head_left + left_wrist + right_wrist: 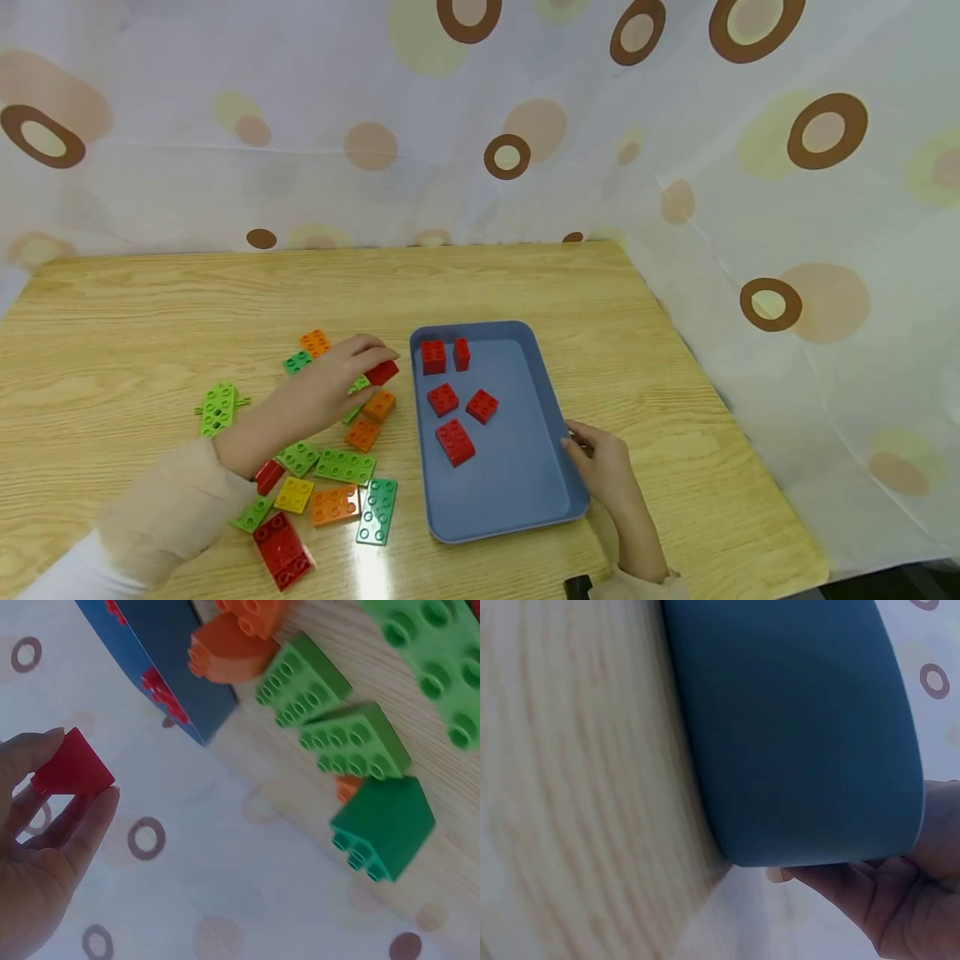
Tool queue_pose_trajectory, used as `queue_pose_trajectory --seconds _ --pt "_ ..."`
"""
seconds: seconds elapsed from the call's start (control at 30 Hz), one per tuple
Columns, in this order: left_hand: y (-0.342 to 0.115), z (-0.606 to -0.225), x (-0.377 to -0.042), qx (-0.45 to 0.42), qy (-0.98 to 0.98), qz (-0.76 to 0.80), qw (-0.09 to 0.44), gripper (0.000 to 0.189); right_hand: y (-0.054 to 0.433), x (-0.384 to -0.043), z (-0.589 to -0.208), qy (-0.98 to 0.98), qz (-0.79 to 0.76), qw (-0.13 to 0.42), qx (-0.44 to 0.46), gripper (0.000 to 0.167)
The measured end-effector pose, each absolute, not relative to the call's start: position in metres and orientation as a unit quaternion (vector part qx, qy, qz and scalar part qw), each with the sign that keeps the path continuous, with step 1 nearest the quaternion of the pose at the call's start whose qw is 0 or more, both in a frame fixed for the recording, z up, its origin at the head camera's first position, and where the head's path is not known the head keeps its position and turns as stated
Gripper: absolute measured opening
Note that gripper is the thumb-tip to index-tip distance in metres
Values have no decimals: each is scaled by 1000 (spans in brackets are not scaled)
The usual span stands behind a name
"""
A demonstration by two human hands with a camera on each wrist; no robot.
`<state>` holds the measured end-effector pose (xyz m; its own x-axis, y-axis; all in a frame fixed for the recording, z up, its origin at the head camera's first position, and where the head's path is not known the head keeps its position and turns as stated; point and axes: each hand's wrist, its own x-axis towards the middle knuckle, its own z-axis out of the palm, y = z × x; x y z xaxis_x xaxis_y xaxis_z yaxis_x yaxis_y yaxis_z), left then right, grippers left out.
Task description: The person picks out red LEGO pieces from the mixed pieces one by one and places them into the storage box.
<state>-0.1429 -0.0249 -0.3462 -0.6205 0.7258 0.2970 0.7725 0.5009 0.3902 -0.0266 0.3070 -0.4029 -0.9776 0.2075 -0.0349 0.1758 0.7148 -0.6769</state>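
My left hand [330, 387] pinches a red brick [382, 372] between thumb and fingertips, above the table just left of the tray. In the left wrist view that brick [75, 766] shows a sloped side. The blue-grey tray [510, 492] holds several red bricks, among them a larger one [455, 442] and a narrow one [461, 354]. My right hand [606, 467] grips the tray's right rim. From the right wrist, the tray's outer wall [802, 735] hides part of that hand's fingers.
Left of the tray lie loose bricks: a red one [282, 552], a yellow one [293, 495], an orange one [335, 506], a flat teal one [377, 511] and several light-green ones. A patterned cloth [300, 167] hangs behind the wooden table [187, 308].
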Motion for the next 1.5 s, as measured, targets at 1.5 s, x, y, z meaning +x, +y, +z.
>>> queue_pose_trajectory --seconds 1.5 --pt "51 -397 -78 -557 -800 -178 -134 32 307 -26 -404 -922 371 26 -112 31"
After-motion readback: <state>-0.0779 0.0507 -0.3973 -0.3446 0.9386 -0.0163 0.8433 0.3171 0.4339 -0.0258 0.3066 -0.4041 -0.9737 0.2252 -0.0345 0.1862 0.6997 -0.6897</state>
